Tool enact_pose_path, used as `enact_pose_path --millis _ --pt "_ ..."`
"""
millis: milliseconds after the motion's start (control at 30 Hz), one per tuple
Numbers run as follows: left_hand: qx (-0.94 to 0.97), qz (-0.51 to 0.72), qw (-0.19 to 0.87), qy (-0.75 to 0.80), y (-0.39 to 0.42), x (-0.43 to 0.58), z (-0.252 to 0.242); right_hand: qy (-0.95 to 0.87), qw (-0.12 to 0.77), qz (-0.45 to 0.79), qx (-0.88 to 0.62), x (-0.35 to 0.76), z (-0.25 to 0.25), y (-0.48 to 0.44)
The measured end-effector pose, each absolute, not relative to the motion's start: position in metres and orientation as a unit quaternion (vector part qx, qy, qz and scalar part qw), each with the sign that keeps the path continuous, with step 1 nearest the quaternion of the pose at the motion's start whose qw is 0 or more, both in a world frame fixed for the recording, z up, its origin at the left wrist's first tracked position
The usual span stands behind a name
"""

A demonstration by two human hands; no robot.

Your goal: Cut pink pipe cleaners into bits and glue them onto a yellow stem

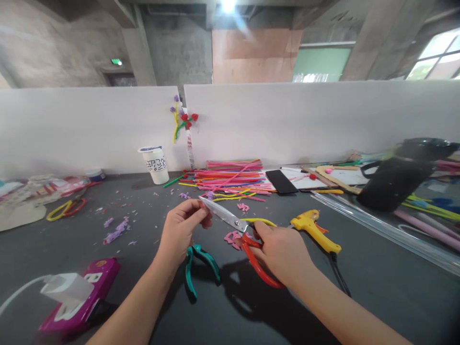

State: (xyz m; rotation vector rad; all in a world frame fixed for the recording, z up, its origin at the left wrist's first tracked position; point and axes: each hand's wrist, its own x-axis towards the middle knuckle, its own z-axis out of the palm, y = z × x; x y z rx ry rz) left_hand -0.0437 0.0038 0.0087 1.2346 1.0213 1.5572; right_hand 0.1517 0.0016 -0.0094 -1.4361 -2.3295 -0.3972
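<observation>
Scissors [224,215] extend from the right hand [282,249] to the left hand [180,227].

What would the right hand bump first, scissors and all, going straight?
Probably the fingertips of the left hand: the red-handled scissors in the right hand point toward them, though depth is unclear.

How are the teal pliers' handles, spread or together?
Spread: the teal pliers' handles form a wide V beside the left hand; the jaws are mostly hidden.

dark tabletop [143,249] | teal pliers [207,261] | pink pieces [235,235] | yellow glue gun [318,235] | white cup [157,167]
</observation>
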Motion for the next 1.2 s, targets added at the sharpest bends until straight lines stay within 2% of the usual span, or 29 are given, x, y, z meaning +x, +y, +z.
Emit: enact_pose_path --millis 200,400,1200 --pt "0.480 0.625 0.459 0.412 0.0047 -0.0418 0.0066 -0.811 0.209 -0.049 -0.544 0.1482 -0.0057 -0.0012" --pt "0.479 0.627 0.494 0.365 0.0042 -0.0410 0.0047 -0.825 0.170 -0.071 -0.534 0.1458 -0.0109 -0.0016" --pt "0.484 0.620 0.498 0.365 0.0055 -0.0436 0.0052 -0.830 0.159 -0.134 -0.517 0.1504 -0.0100 0.0009"
